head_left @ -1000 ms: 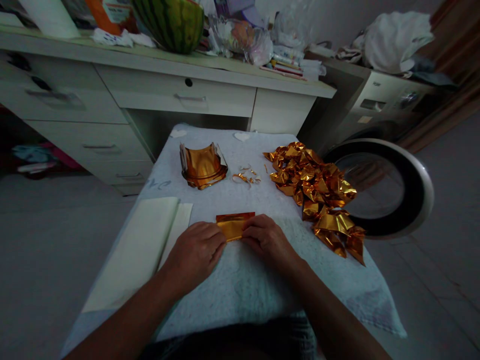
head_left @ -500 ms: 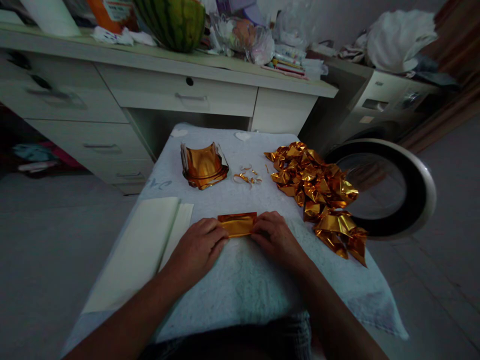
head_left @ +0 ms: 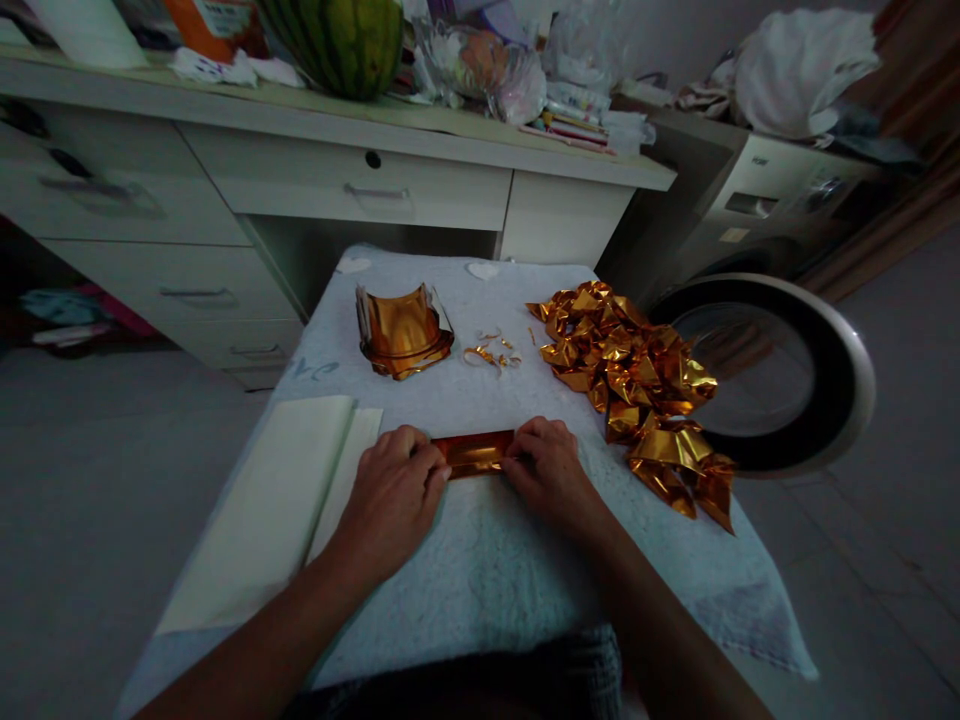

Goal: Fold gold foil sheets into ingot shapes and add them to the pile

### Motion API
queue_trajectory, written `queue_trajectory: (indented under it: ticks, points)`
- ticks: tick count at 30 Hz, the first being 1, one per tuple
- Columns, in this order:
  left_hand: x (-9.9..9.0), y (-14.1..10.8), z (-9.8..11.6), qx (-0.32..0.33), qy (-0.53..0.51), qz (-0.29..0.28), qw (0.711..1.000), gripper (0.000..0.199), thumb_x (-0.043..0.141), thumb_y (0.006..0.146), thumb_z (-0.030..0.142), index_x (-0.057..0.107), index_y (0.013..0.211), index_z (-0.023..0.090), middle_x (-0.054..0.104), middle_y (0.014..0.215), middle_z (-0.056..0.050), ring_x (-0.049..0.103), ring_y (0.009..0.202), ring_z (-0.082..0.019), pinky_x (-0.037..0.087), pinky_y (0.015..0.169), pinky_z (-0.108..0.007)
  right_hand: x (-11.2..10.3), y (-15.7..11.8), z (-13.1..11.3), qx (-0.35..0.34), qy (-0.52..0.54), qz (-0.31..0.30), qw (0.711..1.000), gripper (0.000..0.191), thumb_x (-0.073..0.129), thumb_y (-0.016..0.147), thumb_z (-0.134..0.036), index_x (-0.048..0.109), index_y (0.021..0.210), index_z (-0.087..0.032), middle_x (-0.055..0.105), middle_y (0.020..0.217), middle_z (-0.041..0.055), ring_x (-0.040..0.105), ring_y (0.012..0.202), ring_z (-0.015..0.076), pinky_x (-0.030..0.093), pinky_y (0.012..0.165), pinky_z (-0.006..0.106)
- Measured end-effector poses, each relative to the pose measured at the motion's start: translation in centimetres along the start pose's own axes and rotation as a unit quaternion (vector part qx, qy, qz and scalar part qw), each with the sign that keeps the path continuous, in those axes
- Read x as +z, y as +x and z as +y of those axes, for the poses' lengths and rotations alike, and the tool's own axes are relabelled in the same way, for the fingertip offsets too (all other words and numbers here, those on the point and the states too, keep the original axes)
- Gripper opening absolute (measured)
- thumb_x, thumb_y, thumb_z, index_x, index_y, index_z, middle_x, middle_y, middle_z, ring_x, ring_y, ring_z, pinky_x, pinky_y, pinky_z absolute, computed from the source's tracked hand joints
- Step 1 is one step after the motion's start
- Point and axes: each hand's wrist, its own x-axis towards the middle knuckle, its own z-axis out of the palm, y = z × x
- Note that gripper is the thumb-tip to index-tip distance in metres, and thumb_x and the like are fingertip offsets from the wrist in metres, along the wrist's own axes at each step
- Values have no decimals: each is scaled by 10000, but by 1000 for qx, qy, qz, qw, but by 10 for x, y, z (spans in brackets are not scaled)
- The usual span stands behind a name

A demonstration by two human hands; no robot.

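Observation:
A folded strip of shiny gold foil paper (head_left: 475, 454) lies low over the cloth in front of me, its long side running left to right. My left hand (head_left: 397, 485) pinches its left end between thumb and fingers. At the other end my right hand (head_left: 546, 468) is closed on the foil in the same way. The fingertips cover both ends of the strip. Farther back stands a curved stack of gold foil sheets (head_left: 405, 332). To the right is a heap of folded gold foil pieces (head_left: 626, 365).
A pale cloth (head_left: 480, 580) covers the small table. Cream paper sheets (head_left: 259, 510) lie at left, thin gold scraps (head_left: 491, 352) near the middle. Beyond are a white desk (head_left: 360, 190) with a watermelon (head_left: 334, 45) and a washing machine with its round door (head_left: 757, 375) open.
The foil strip looks darker and its upper edge is tilted differently, with both hands still gripping its ends. My left hand has shifted slightly left. The view has moved a little.

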Motion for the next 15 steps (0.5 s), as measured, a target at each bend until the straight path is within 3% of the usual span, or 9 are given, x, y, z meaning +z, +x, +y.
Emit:
queue_trajectory:
  ticks: [7, 15]
  points:
    - [-5, -2, 3, -19, 44, 17, 999, 169, 539, 886, 277, 631, 766, 201, 565, 902, -61, 519, 896, -257, 420, 735, -407, 5, 1, 3, 18, -19, 17, 1000, 79, 695, 809, -215, 662, 740, -195, 599, 896, 47, 497, 926, 226, 351, 836, 389]
    - [-5, 0, 6, -32, 91, -7, 995, 266, 459, 937, 303, 675, 828, 193, 594, 921, -88, 507, 914, -284, 409, 759, -450, 6, 2, 3, 30, -26, 15, 999, 91, 703, 799, -211, 667, 717, -197, 607, 897, 42, 500, 929, 227, 341, 823, 380]
